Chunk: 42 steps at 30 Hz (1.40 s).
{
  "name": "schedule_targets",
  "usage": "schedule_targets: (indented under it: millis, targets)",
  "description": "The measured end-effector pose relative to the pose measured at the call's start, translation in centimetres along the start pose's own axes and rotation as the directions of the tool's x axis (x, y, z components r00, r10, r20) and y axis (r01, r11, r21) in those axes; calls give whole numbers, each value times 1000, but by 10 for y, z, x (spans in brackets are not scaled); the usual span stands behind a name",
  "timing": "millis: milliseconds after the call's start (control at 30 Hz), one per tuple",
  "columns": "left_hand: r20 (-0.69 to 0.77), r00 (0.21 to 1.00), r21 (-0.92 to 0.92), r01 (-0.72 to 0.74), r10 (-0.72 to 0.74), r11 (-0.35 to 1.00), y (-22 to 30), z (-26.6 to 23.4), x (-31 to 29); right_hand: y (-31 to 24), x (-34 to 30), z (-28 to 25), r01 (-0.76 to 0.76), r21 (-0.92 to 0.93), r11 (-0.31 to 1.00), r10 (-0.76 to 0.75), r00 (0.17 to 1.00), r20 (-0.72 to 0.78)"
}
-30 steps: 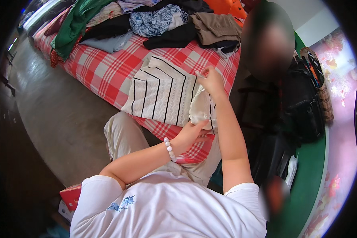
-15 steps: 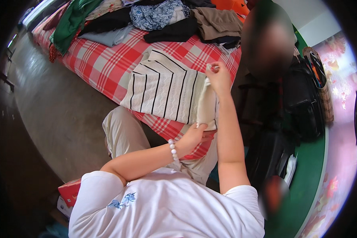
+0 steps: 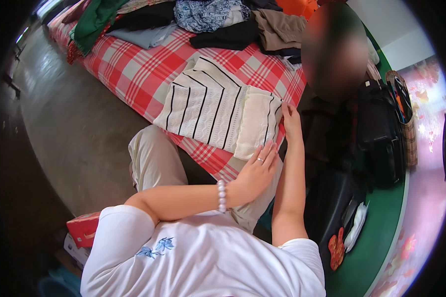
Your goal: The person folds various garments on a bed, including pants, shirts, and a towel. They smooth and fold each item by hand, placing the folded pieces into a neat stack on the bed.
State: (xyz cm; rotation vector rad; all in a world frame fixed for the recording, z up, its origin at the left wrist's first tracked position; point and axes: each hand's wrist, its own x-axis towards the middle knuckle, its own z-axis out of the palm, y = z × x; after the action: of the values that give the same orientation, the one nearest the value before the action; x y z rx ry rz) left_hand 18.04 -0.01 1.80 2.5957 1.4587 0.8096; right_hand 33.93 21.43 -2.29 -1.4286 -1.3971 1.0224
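Where a second ago the right hand [image 3: 291, 120] was lifted with the cream edge pinched in it, both hands now lie flat and open on the striped knit top [image 3: 210, 106], holding nothing. Nearest, the left hand [image 3: 256, 171], fingers spread, presses the folded-over cream panel at the garment's five o'clock corner. Beyond it the right hand rests along the three o'clock edge. That fold looks laid and is being smoothed. The top sits on the red checked cloth [image 3: 143, 74]; farther off, at twelve o'clock, a heap of clothes [image 3: 208, 15] waits
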Motion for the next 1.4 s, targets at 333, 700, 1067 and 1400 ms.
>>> schedule_targets:
  millis: [333,700,1067,1400]
  targets:
    - [-36,996,-370,67,-86,926,-33,12,14,-51,-6,-6,50,221,974,-40,998,-49]
    - [219,609,-835,-287,-762,-470,-76,-46,-37,-213,4,114,234,-108,966,-198,942,273]
    - [519,482,-777,-78,-706,-624,-158,-51,-89,-119,11,215,648,-454,612,-457,758,466]
    - [233,392,-971,149,-890,-188,-173,-23,-117,-111,0,245,669,-613,421,-504,734,455]
